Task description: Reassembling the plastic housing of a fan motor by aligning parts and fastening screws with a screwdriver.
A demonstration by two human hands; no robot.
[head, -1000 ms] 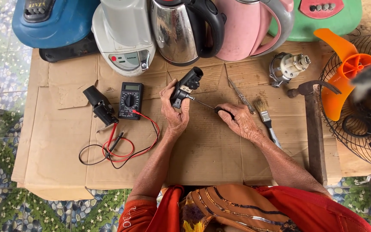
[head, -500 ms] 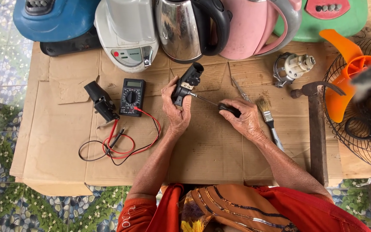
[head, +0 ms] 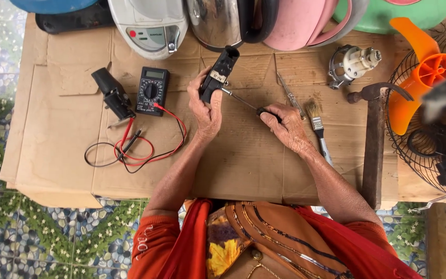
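Left hand (head: 206, 111) grips black part (head: 218, 74) just right of the multimeter (head: 151, 90). Right hand (head: 286, 125) closed on screwdriver (head: 245, 101), tip touching the part. Brush (head: 316, 123) farther right on desk (head: 243, 160).

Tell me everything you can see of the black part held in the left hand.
The black part is a long, narrow plastic-looking housing, angled with its upper end toward the steel kettle. A small pale label sits across its middle. The left hand grips its lower half from the left, holding it over the cardboard. The metal tip of a screwdriver, held by the right hand, meets its side just below the label. Its inside is not visible.
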